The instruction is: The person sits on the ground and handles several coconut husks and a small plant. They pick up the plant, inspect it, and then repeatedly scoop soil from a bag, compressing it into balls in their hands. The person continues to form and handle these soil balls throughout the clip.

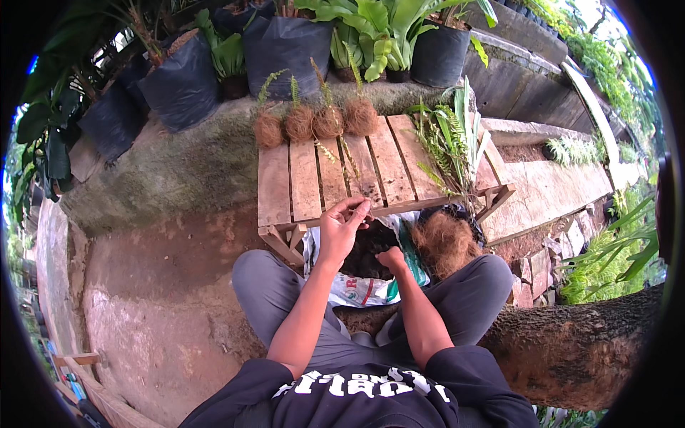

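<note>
My left hand (342,227) pinches the base of a small fern (349,160) between thumb and fingers, just above the front edge of the slatted wooden bench (305,182). Its thin fronds reach away over the slats. Below, an open plastic sack (332,291) of dark soil (364,262) stands between my knees. My right hand (393,258) reaches into this sack, fingertips at the soil and partly hidden, so whether they grip any is unclear. Brown coconut fibre (447,241) lies in a heap right of the sack.
Several fibre-wrapped root balls (326,122) with fern fronds line the bench's far left. Loose ferns and leafy plants (452,142) lie at its right end. Black planter bags (289,53) stand on the concrete ledge (176,166) behind. A log (578,342) lies at my right.
</note>
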Demonstrator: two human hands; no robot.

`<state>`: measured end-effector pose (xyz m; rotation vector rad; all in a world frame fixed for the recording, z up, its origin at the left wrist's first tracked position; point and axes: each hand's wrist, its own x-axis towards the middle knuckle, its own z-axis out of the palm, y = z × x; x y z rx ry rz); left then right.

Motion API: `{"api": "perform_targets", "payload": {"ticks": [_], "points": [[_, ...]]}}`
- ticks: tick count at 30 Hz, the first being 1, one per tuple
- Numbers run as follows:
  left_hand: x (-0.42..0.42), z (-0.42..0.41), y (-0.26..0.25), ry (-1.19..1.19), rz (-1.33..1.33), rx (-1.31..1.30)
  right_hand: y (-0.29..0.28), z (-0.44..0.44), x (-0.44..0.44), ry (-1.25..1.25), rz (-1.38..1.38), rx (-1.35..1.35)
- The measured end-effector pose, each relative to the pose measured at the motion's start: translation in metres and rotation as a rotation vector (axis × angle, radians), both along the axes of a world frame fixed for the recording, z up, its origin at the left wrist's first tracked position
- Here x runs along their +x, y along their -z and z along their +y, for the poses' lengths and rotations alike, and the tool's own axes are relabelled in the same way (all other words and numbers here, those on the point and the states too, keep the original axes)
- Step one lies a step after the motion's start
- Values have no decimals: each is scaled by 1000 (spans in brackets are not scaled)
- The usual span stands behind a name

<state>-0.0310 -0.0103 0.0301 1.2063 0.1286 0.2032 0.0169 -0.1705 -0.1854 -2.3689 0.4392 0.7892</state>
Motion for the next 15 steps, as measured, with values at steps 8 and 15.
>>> {"api": "perform_targets", "payload": {"ticks": [8,15], "points": [[2,0,2,3,-7,-25,49,-18,12,257,-22,230],[1,8,7,-19,-62,-31,-16,0,-12,278,-99,305]]}}
